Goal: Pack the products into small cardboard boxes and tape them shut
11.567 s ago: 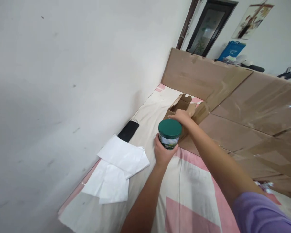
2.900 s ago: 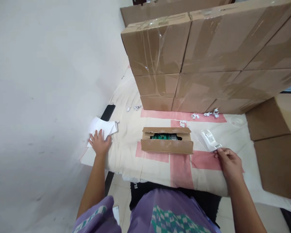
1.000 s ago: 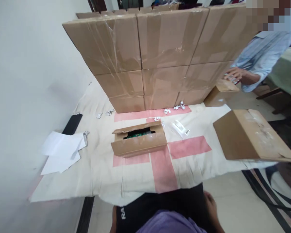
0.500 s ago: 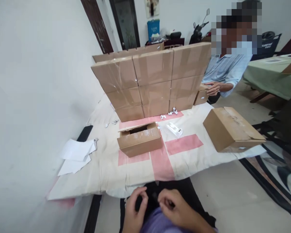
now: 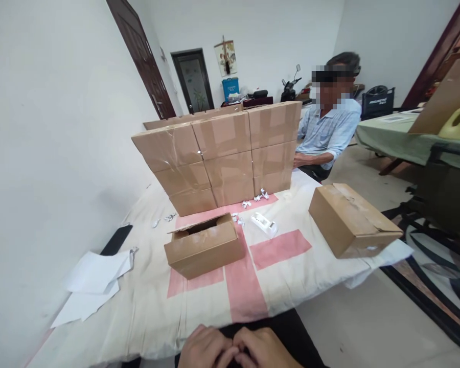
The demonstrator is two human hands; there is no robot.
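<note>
My left hand [image 5: 207, 347] and my right hand [image 5: 262, 348] meet at the bottom of the view, over my lap at the table's near edge. Fingers of both are curled in and touch each other; whatever may be between them is too small or hidden to make out. Ahead of them a small open cardboard box [image 5: 205, 249] rests on the cloth-covered table [image 5: 191, 317]. To its right lies a white plastic device [image 5: 264, 225], with small white crumpled bits [image 5: 246, 204] nearby. Behind stands a taped stack of cardboard boxes [image 5: 226, 158].
A larger closed carton [image 5: 352, 220] sits at the table's right side. White papers [image 5: 94, 276] and a black phone-like object [image 5: 117, 240] lie at the left by the wall. A person in a light blue shirt [image 5: 327, 133] sits behind the stack's right end.
The view has tilted up and shifted. My hands, apart before, have come together. The other person's hand no longer shows on a small box beside the stack.
</note>
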